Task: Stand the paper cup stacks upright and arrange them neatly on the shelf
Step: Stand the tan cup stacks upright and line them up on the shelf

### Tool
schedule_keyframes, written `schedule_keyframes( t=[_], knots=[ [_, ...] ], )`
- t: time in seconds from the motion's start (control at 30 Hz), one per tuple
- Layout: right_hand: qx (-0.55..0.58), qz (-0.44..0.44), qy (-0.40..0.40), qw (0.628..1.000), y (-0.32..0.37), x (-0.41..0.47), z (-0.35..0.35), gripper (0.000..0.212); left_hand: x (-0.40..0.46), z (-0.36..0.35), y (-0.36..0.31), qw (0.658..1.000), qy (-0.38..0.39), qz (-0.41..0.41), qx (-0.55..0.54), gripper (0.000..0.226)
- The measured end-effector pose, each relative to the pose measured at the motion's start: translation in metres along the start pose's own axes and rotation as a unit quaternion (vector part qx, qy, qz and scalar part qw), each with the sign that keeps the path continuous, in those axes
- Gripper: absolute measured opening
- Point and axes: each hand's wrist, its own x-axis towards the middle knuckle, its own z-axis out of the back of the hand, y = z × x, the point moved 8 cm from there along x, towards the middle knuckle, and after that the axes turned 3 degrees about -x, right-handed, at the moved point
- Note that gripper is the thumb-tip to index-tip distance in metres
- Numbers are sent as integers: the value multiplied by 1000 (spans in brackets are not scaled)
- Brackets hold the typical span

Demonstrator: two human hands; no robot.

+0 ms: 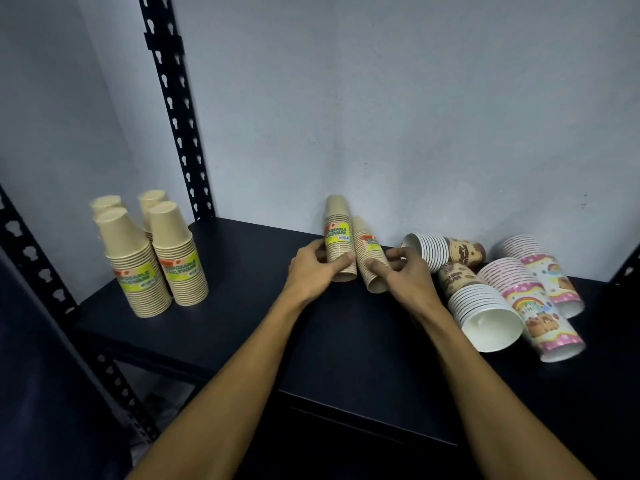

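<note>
The left hand [317,268] grips one tan cup stack [340,237]. At its 3 o'clock, the right hand [401,271] grips another tan stack [370,254].

Matt dark shelf [242,306], paper cup stacks [341,244]

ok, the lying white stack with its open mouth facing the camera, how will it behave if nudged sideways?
The white stack lies on its side on the dark shelf, so it would probably roll, likely curving because it tapers. Thin paper cups: probably light, and the open rim may dent under pressure. The pink birthday stack alongside may block it.
</note>
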Motion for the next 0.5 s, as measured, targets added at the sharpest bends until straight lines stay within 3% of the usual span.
schedule_keyframes(
  t=[0.1,0.17,0.37,0.5],
  knots=[
    [162,-43,58,984,-9,2,-7,48,-4,-1,-7,996,55,-23,-66,59],
    [212,-44,100,971,-8,1,-14,48,-6,0,-9,993,82,-36,-80,61],
    [54,65,101,991,3,-3,-8,51,-13,-2,-9,987,135,-78,-33,69],
    [20,94,130,987,4,-7,-14,60,-15,-5,-9,985,142,-92,-15,71]
  ],
)
